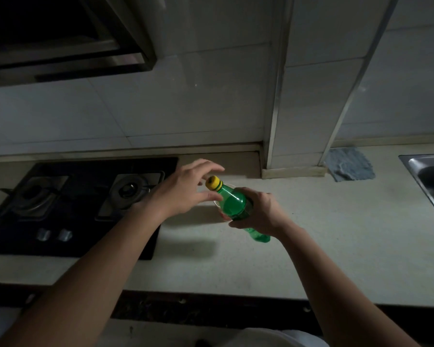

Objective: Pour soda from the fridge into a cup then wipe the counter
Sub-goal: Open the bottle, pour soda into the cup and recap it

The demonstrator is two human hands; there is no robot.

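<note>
My right hand (261, 211) grips a green soda bottle (232, 200) around its middle and holds it tilted above the counter (311, 246), neck pointing up and left. The bottle's yellow cap (213, 182) is on. My left hand (186, 189) hovers at the cap with spread fingers, thumb below the neck, not clearly touching it. A pale cup (218, 205) stands on the counter behind the bottle, mostly hidden by it and by my hands. A grey-blue cloth (350, 164) lies flat at the back of the counter, right of the tiled column.
A black gas hob (68, 209) with two burners and two knobs fills the counter's left side. A steel sink (429, 176) sits at the far right edge. A tiled column (311, 96) juts out behind, and a range hood (60, 33) hangs at upper left.
</note>
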